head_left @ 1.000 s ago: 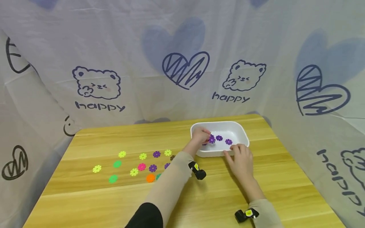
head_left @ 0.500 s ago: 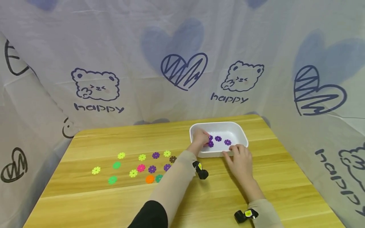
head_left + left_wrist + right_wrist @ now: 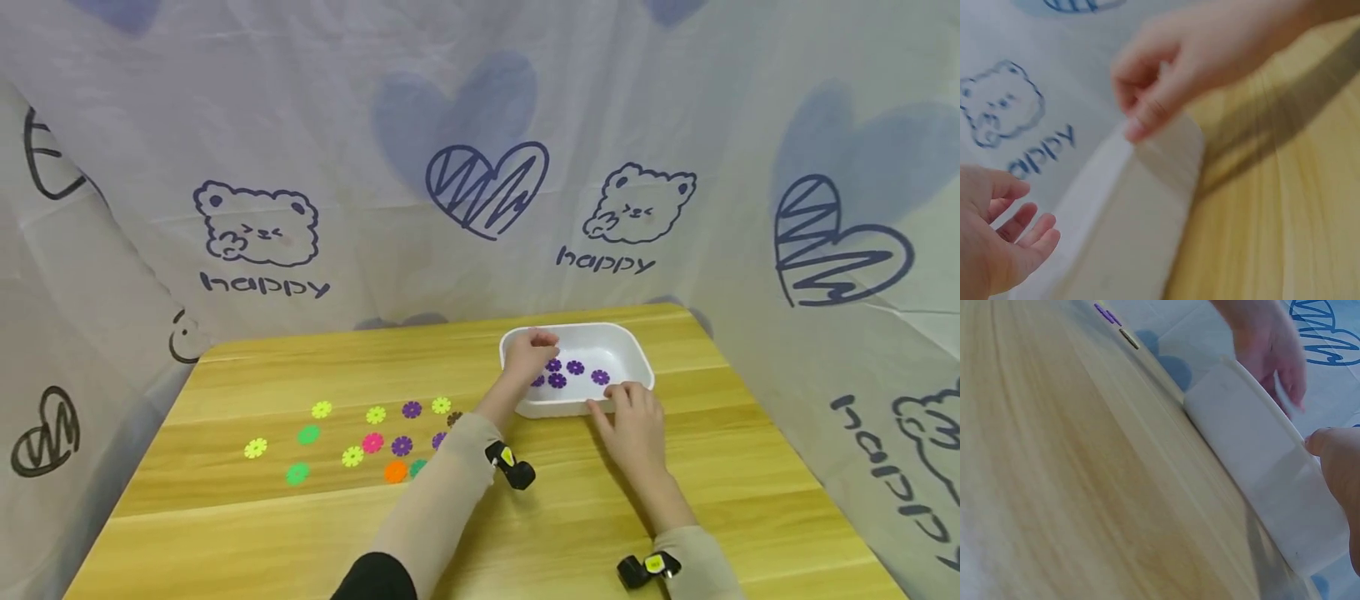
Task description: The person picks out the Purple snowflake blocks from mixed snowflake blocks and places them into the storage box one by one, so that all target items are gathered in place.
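A white plastic tray (image 3: pixel 555 409) stands on the wooden table. Several purple snowflake discs (image 3: pixel 575 367) lie flat inside it, toward its left and middle. My left hand (image 3: pixel 527 358) hovers over the tray's left end, covering part of the discs. In the left wrist view the fingers of this hand (image 3: pixel 1007 234) are spread loosely with nothing between them. At the front right of the tray, my right hand (image 3: pixel 637 412) grips the near rim, thumb outside and fingers over the edge. The right wrist view shows its thumb (image 3: pixel 1316 442) pressed at the rim.
Left of the tray, loose snowflake discs lie scattered on the table: yellow (image 3: pixel 376 415), green (image 3: pixel 308 434), pink (image 3: pixel 372 442), orange (image 3: pixel 395 472), and more purple ones (image 3: pixel 402 446). My left forearm overlaps some of them. A printed cloth (image 3: pixel 480 275) hangs behind the table.
My left hand was down among the purple discs with curled fingers; it has let go, lifted and opened, leaving the discs lying in the tray. My right hand has stayed on the rim.
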A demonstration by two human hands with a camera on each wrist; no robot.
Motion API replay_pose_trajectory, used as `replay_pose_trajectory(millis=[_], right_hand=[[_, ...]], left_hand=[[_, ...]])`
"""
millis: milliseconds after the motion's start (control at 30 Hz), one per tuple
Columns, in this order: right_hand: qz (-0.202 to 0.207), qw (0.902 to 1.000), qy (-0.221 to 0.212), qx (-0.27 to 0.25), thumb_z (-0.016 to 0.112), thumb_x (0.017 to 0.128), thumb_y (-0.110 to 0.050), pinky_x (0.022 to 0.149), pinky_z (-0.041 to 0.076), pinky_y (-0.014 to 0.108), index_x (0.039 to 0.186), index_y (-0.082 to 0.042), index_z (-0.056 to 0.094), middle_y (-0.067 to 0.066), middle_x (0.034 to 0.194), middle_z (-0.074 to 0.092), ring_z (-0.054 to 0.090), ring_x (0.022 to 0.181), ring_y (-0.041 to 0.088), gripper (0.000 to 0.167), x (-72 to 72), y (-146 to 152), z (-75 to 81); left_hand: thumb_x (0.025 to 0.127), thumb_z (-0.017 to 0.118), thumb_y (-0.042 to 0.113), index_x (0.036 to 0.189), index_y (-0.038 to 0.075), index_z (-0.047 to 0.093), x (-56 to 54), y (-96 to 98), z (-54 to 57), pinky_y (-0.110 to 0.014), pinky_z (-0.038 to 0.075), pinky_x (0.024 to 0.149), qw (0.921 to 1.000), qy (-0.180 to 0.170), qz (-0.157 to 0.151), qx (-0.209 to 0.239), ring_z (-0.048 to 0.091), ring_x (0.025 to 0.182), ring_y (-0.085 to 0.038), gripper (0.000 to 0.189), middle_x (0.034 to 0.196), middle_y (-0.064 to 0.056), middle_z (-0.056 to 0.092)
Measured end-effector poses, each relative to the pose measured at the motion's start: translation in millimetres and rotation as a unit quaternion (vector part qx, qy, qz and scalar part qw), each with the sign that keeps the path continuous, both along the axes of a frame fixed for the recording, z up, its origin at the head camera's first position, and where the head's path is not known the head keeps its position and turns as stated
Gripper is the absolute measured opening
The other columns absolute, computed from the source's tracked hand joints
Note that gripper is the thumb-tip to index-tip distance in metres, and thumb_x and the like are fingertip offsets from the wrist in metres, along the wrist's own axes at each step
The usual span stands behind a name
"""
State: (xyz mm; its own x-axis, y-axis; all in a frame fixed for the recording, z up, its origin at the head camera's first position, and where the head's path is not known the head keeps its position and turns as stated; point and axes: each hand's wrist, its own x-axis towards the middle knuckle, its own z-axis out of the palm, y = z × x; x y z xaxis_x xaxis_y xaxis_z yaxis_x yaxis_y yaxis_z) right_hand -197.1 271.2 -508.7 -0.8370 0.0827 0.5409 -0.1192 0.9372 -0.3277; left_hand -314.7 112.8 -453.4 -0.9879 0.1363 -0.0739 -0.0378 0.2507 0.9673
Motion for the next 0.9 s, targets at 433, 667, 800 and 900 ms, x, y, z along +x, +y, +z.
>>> replay_pose_trajectory(millis=[433,667,800,900], right_hand=[[0.007,0.9999,-0.005,-0.014,0.069,0.089,-0.032,0.097,0.039,0.056,0.102,0.0,0.06,0.019,0.106,0.055,0.05,0.101,0.036,0.036,1.5,-1.6,1.6],[0.004,0.9999,-0.006,-0.015,0.068,0.089,-0.032,0.097,0.039,0.056,0.102,0.0,0.059,0.02,0.106,0.055,0.05,0.101,0.037,0.036,1.1,-2.6,0.0],[0.005,0.9999,-0.005,-0.015,0.068,0.09,-0.032,0.098,0.039,0.056,0.102,0.001,0.06,0.021,0.106,0.055,0.05,0.102,0.038,0.036,1.5,-4.1,0.5],[0.006,0.9998,-0.006,-0.017,0.068,0.09,-0.032,0.098,0.038,0.056,0.103,0.001,0.06,0.021,0.107,0.055,0.05,0.102,0.038,0.036,1.8,-5.4,1.9]], left_hand=[[0.089,0.069,0.009,0.111,0.002,0.065,41.7,-55.5,37.9,-0.035,0.056,0.094,0.9771,-0.033,-0.012,0.21,0.064,0.096,-0.015,0.023,0.109,-0.008,0.066],[0.09,0.067,0.006,0.112,-0.001,0.063,68.1,-85.2,42.2,-0.037,0.054,0.096,0.9701,-0.02,-0.016,0.241,0.064,0.097,-0.013,0.023,0.116,-0.014,0.065],[0.089,0.067,0.005,0.113,-0.001,0.062,79.7,-108.6,39.2,-0.036,0.054,0.096,0.9691,-0.02,0.005,0.246,0.064,0.097,-0.013,0.026,0.113,-0.011,0.066],[0.088,0.068,0.006,0.113,0.0,0.062,85.4,-127.7,35.1,-0.039,0.053,0.098,0.9666,-0.016,0.037,0.253,0.064,0.097,-0.014,0.027,0.109,-0.007,0.067]])
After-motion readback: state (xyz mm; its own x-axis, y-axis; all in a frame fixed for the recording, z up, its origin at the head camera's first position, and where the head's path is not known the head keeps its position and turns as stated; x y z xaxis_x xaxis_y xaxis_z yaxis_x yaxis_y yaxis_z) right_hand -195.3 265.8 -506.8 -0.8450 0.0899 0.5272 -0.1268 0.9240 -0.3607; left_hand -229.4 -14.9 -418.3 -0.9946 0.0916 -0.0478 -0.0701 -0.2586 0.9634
